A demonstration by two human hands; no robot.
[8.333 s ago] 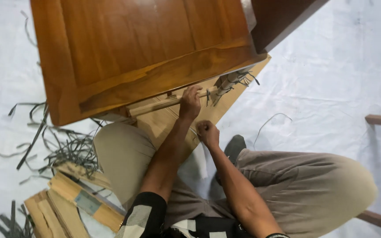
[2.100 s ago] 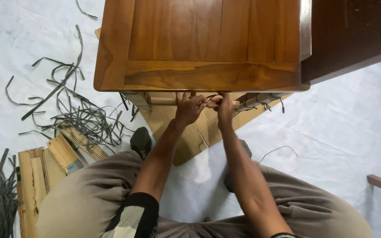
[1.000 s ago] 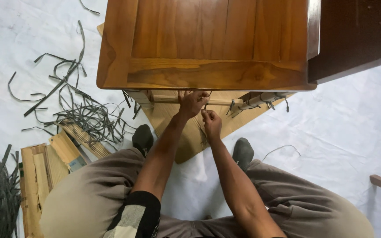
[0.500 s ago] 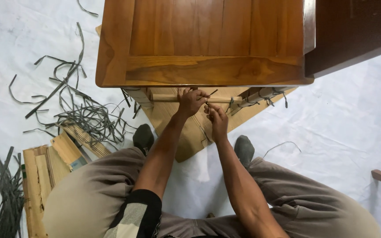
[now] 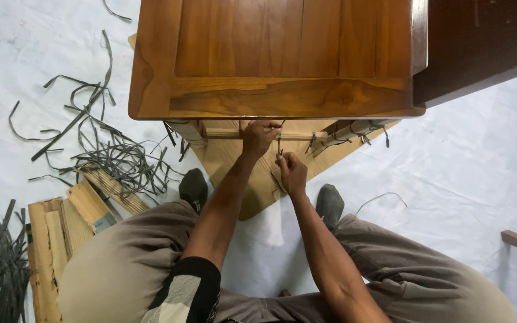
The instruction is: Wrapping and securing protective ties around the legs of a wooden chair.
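A polished wooden table top (image 5: 276, 60) filled the upper part of the view, its near edge hanging over a pale wooden rail (image 5: 228, 133) between two legs. Under it lay a white floor sheet (image 5: 462, 179), with a flat piece of brown cardboard (image 5: 234, 173) beneath the table and darker furniture (image 5: 480, 48) at the upper right. The person sat on the floor, knees spread in khaki trousers and dark socks.

Loose grey strapping offcuts (image 5: 109, 161) lay tangled to the left, beside a stack of cardboard scraps (image 5: 61, 233).

The left hand (image 5: 259, 136) reached up to the rail, fingers curled closed on it where a thin dark strap (image 5: 280, 143) came down. The right hand (image 5: 292, 172) sat just below, fingertips pinched together on the strap's lower end, holding it taut. Wrapped strapping showed on the right leg (image 5: 345, 130) too.

The step in hand appeared to be pulling this strap off the rail, though the strap was too thin to tell whether it was cut or knotted. The next move would call for a steady downward pull while the upper hand braces the rail.
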